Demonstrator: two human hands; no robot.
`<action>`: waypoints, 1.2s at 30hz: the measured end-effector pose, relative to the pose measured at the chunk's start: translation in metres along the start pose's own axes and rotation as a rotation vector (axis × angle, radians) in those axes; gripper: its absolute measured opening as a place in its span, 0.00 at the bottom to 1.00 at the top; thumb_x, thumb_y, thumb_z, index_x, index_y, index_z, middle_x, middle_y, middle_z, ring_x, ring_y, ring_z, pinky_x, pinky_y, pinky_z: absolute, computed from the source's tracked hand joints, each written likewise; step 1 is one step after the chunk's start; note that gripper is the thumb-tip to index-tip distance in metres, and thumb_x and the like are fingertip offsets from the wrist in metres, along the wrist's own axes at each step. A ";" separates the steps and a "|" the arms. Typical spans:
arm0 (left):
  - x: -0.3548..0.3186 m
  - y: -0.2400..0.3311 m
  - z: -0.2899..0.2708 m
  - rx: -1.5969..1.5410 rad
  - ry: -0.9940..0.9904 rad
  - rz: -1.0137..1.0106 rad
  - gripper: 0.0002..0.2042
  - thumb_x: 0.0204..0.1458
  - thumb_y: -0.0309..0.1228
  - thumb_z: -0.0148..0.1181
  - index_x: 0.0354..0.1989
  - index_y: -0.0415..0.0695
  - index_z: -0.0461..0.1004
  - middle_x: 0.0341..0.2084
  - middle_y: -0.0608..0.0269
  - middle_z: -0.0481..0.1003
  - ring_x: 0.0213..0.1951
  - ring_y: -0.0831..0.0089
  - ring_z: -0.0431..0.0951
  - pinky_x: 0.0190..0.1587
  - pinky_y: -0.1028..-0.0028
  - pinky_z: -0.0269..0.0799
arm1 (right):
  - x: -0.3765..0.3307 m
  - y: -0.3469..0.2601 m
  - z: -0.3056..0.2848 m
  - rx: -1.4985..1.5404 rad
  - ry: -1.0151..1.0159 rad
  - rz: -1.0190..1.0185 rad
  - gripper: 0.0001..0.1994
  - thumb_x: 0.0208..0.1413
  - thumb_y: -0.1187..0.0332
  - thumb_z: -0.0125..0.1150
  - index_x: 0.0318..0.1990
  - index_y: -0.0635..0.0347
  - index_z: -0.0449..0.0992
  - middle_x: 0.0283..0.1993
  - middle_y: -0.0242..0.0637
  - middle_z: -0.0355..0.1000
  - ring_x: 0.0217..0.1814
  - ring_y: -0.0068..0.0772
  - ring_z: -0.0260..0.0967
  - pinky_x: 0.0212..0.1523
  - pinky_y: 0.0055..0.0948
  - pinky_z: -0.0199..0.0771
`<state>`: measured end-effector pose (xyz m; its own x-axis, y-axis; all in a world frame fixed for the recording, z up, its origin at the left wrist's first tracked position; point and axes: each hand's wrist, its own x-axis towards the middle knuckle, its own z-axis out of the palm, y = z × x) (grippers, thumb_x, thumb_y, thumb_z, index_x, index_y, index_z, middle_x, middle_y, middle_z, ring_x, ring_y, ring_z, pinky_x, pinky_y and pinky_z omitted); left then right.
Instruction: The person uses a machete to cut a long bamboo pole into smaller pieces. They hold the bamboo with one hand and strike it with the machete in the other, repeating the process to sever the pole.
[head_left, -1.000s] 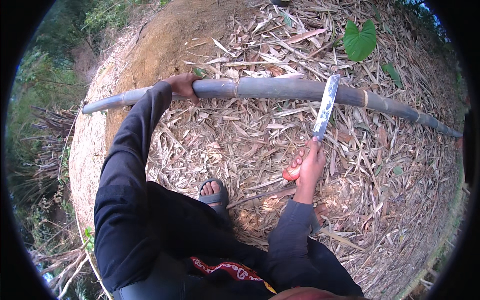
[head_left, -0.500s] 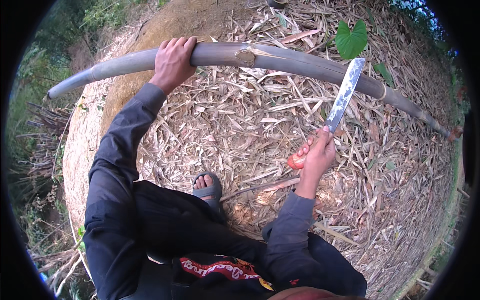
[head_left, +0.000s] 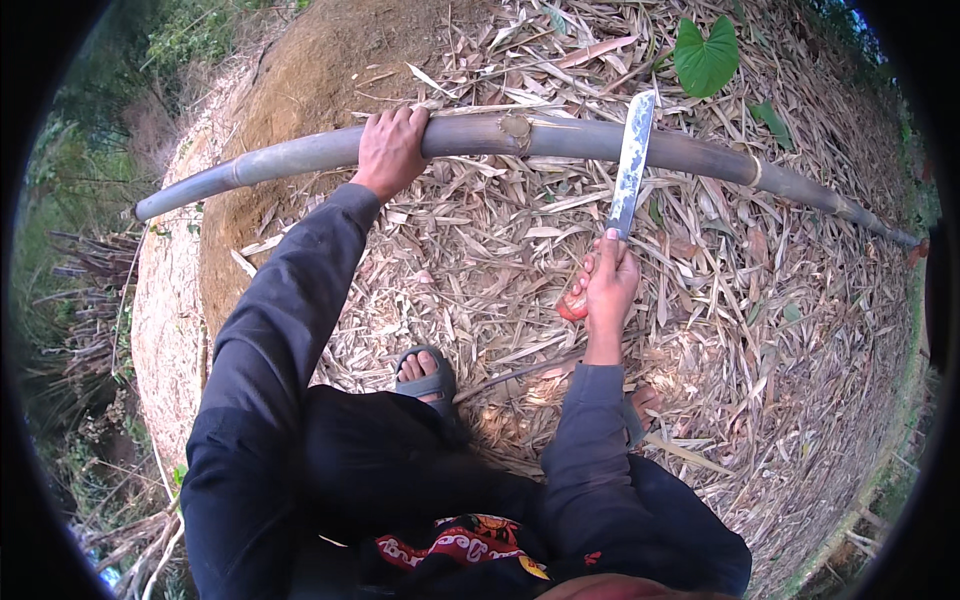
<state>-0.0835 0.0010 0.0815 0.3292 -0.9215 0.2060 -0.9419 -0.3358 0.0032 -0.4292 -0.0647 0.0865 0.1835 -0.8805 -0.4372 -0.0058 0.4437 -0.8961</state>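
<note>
A long, thick bamboo pole stretches across the far side of the view, with a knot scar near its middle. My left hand is wrapped over the pole, left of that scar. In my right hand is a machete with a reddish handle, closed in my fingers. Its pale, mottled blade points away from me and crosses the pole in the picture, right of the scar. Whether the blade touches the bamboo I cannot tell.
Dry bamboo leaves litter the ground. A bare earth patch lies at the far left, and a green heart-shaped leaf stands beyond the pole. My sandalled foot is below. Stacked sticks lie at the left.
The machete has swung from leaning right to nearly straight ahead, and my right hand has shifted left. My left hand and the pole's left part sit lower and further right in the picture.
</note>
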 end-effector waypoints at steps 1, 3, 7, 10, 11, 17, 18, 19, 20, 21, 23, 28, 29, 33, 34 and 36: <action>-0.006 -0.001 0.001 -0.020 -0.019 -0.007 0.24 0.42 0.34 0.71 0.49 0.44 0.72 0.41 0.56 0.76 0.48 0.57 0.77 0.52 0.59 0.68 | 0.004 -0.003 -0.001 0.027 -0.016 0.012 0.20 0.69 0.49 0.55 0.41 0.60 0.69 0.23 0.29 0.63 0.14 0.18 0.57 0.13 0.22 0.59; -0.016 -0.001 0.007 -0.022 -0.003 0.017 0.24 0.42 0.33 0.71 0.49 0.45 0.72 0.41 0.57 0.76 0.48 0.58 0.77 0.52 0.60 0.68 | 0.015 -0.015 -0.006 0.070 -0.050 0.026 0.20 0.69 0.48 0.55 0.42 0.60 0.69 0.23 0.29 0.62 0.16 0.18 0.57 0.14 0.22 0.60; -0.040 0.003 0.024 -0.004 0.027 0.051 0.23 0.42 0.32 0.69 0.50 0.46 0.72 0.41 0.58 0.76 0.48 0.59 0.77 0.52 0.60 0.69 | 0.034 -0.032 -0.020 0.139 0.005 0.033 0.21 0.70 0.49 0.54 0.39 0.60 0.68 0.22 0.29 0.62 0.16 0.19 0.58 0.15 0.23 0.63; -0.050 0.008 0.034 -0.015 -0.018 0.036 0.24 0.41 0.32 0.69 0.50 0.46 0.72 0.42 0.59 0.76 0.48 0.60 0.76 0.53 0.60 0.68 | 0.042 -0.015 -0.017 0.173 0.048 0.064 0.20 0.71 0.50 0.52 0.37 0.59 0.65 0.21 0.29 0.62 0.16 0.20 0.58 0.15 0.24 0.63; -0.051 0.009 0.038 -0.019 -0.011 0.041 0.24 0.41 0.32 0.69 0.50 0.46 0.72 0.42 0.60 0.76 0.48 0.60 0.76 0.54 0.60 0.67 | 0.042 -0.008 -0.016 0.087 0.044 0.063 0.20 0.71 0.49 0.52 0.38 0.59 0.65 0.21 0.29 0.61 0.16 0.20 0.57 0.15 0.24 0.62; -0.053 0.013 0.035 -0.033 -0.008 0.017 0.26 0.40 0.32 0.71 0.50 0.47 0.73 0.43 0.60 0.77 0.50 0.61 0.77 0.56 0.61 0.67 | 0.036 -0.001 -0.008 -0.066 0.024 0.054 0.21 0.71 0.47 0.51 0.38 0.59 0.65 0.21 0.29 0.60 0.14 0.18 0.55 0.15 0.24 0.60; -0.055 0.012 0.034 -0.034 0.009 0.019 0.26 0.40 0.32 0.71 0.50 0.47 0.73 0.43 0.61 0.77 0.50 0.61 0.77 0.55 0.61 0.67 | 0.035 -0.003 -0.007 -0.060 0.029 0.089 0.22 0.70 0.46 0.51 0.38 0.58 0.66 0.21 0.28 0.59 0.14 0.17 0.54 0.16 0.23 0.59; -0.056 0.010 0.035 -0.035 0.027 0.021 0.26 0.39 0.32 0.71 0.50 0.47 0.73 0.42 0.61 0.77 0.49 0.61 0.77 0.55 0.61 0.67 | 0.034 -0.009 -0.006 0.000 0.009 0.114 0.22 0.70 0.45 0.51 0.38 0.57 0.66 0.21 0.27 0.59 0.15 0.17 0.54 0.16 0.23 0.59; -0.057 0.009 0.036 -0.028 0.032 0.027 0.26 0.39 0.31 0.70 0.51 0.46 0.73 0.42 0.61 0.76 0.48 0.61 0.77 0.55 0.61 0.68 | 0.034 -0.015 -0.007 0.060 -0.011 0.140 0.22 0.70 0.45 0.51 0.38 0.57 0.66 0.21 0.27 0.59 0.15 0.17 0.54 0.16 0.23 0.59; -0.056 0.010 0.036 -0.030 0.035 0.030 0.26 0.39 0.31 0.70 0.51 0.46 0.73 0.42 0.61 0.76 0.48 0.61 0.77 0.54 0.61 0.68 | 0.034 -0.019 -0.009 0.120 -0.028 0.164 0.22 0.69 0.44 0.52 0.38 0.57 0.66 0.21 0.26 0.59 0.16 0.17 0.54 0.16 0.23 0.58; -0.056 0.010 0.035 -0.035 0.042 0.033 0.25 0.40 0.31 0.69 0.51 0.46 0.73 0.41 0.61 0.76 0.48 0.62 0.77 0.54 0.61 0.68 | 0.035 -0.015 -0.008 0.142 0.020 0.124 0.25 0.69 0.42 0.50 0.39 0.59 0.66 0.21 0.28 0.59 0.15 0.18 0.54 0.15 0.23 0.58; -0.056 0.012 0.038 -0.024 0.043 0.030 0.28 0.39 0.33 0.71 0.53 0.45 0.72 0.42 0.60 0.76 0.49 0.62 0.77 0.56 0.61 0.68 | -0.005 0.017 0.036 -0.154 -0.206 0.257 0.23 0.72 0.47 0.45 0.34 0.58 0.64 0.20 0.27 0.60 0.15 0.19 0.57 0.15 0.25 0.64; -0.055 0.012 0.040 -0.032 0.047 0.034 0.28 0.39 0.33 0.71 0.53 0.45 0.72 0.42 0.60 0.76 0.49 0.62 0.77 0.56 0.61 0.68 | -0.016 0.026 0.043 -0.132 -0.366 0.327 0.23 0.72 0.49 0.49 0.32 0.59 0.65 0.19 0.27 0.61 0.14 0.20 0.58 0.15 0.25 0.64; -0.058 0.007 0.039 -0.017 0.045 0.034 0.27 0.40 0.34 0.72 0.51 0.45 0.72 0.42 0.61 0.76 0.48 0.62 0.76 0.54 0.62 0.68 | -0.008 0.022 0.041 -0.227 -0.248 0.224 0.23 0.70 0.47 0.52 0.31 0.59 0.65 0.19 0.28 0.62 0.13 0.19 0.57 0.13 0.25 0.62; -0.057 0.009 0.039 -0.012 0.040 0.031 0.26 0.40 0.34 0.72 0.51 0.45 0.72 0.41 0.61 0.76 0.48 0.62 0.76 0.54 0.62 0.68 | -0.003 0.022 0.038 -0.180 -0.248 0.258 0.23 0.70 0.47 0.52 0.31 0.59 0.65 0.19 0.28 0.62 0.13 0.19 0.57 0.13 0.25 0.61; -0.049 0.007 0.036 -0.018 0.007 0.015 0.26 0.40 0.34 0.73 0.50 0.45 0.72 0.41 0.62 0.76 0.48 0.62 0.76 0.53 0.62 0.67 | 0.001 0.023 0.038 -0.178 -0.244 0.266 0.24 0.70 0.45 0.51 0.33 0.58 0.65 0.19 0.27 0.60 0.13 0.17 0.55 0.13 0.25 0.60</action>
<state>-0.1040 0.0366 0.0366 0.3150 -0.9249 0.2129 -0.9477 -0.3187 0.0175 -0.3918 -0.0486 0.0682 0.3802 -0.6642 -0.6436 -0.2509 0.5957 -0.7630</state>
